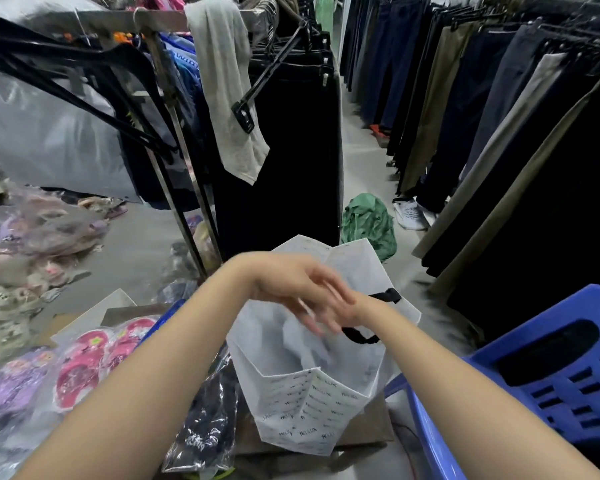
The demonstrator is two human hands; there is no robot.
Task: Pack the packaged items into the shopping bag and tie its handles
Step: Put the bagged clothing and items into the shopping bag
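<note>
Two hands cross above the open white shopping bag [312,403] just below them. Our left hand [291,282] lies on top, fingers [326,306] loosely straight, empty. Our right hand [350,311] is mostly hidden, so we cannot tell its grip. The black handles [361,337] lie just right.

Green bundle [368,220] on grey floor [361,157]

Place: I am in a clothes shop, or its stockroom.
Right of me: long rows of hanging trousers [465,109] line an aisle [364,161].
Left of me: slippers [80,368] in clear packs, heaped on the floor [136,244].
</note>
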